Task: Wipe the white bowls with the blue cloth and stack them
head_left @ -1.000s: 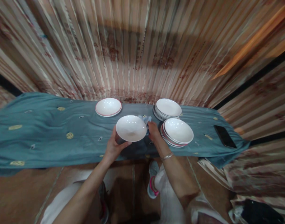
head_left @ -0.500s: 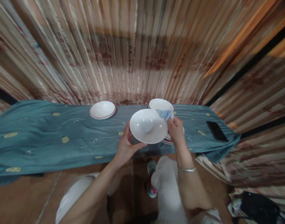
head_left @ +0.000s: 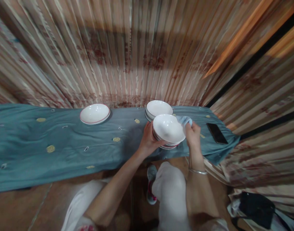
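A white bowl (head_left: 168,127) is over the front stack of bowls (head_left: 169,146), some of them edged in red; whether it rests on the stack I cannot tell. My left hand (head_left: 150,139) is closed on the bowl's left side, thumb along the near edge. Bunched in my right hand (head_left: 193,133) is a light blue cloth (head_left: 185,120), which lies against the bowl's right rim. Just behind stands another stack of white bowls (head_left: 159,107) with dark rims.
At the left is a white bowl with a red rim (head_left: 95,114). A black phone (head_left: 217,133) lies toward the right end of the teal tablecloth (head_left: 72,138). Pleated curtains (head_left: 108,51) hang behind, and a black bag (head_left: 257,208) sits at the lower right.
Both hands have moved right with the bowl and cloth, bringing the bowl over the front stack. The view has shifted slightly right.
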Tool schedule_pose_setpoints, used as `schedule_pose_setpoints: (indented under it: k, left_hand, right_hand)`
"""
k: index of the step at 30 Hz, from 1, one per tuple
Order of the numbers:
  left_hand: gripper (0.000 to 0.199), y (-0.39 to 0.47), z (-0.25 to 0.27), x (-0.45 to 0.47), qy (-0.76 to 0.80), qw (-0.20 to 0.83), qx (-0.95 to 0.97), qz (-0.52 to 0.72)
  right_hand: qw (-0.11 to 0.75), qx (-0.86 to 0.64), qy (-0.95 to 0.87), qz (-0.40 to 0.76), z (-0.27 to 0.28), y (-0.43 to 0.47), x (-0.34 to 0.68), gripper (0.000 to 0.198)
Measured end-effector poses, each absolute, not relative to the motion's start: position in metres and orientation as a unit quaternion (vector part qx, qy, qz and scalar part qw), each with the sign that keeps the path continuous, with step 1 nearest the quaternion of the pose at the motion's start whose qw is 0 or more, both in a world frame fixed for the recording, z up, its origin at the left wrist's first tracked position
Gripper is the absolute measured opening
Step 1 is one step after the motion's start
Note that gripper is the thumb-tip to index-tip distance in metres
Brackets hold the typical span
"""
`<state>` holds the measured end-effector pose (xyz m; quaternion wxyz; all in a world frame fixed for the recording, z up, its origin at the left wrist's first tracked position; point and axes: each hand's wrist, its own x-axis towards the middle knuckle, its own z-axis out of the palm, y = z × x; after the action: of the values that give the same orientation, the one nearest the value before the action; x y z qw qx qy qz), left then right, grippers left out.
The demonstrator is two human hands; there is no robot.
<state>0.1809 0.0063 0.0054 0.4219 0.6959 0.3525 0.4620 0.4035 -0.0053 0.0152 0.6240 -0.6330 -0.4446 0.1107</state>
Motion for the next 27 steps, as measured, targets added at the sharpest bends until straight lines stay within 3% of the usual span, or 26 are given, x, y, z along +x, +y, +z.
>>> schedule_pose_setpoints:
  k: [21, 27]
  left_hand:
    - [0.097, 0.009, -0.016, 0.194, 0.324, 0.462, 0.669, 0.484]
    - [0.095, 0.009, -0.014, 0.196, 0.317, 0.481, 0.659, 0.484]
  right_hand:
    - [0.619, -0.639, -0.451, 0.065, 0.000, -0.001, 0.410, 0.032]
    - [0.604, -0.674, -0.423, -0.043, 0.008, -0.003, 0.406, 0.029]
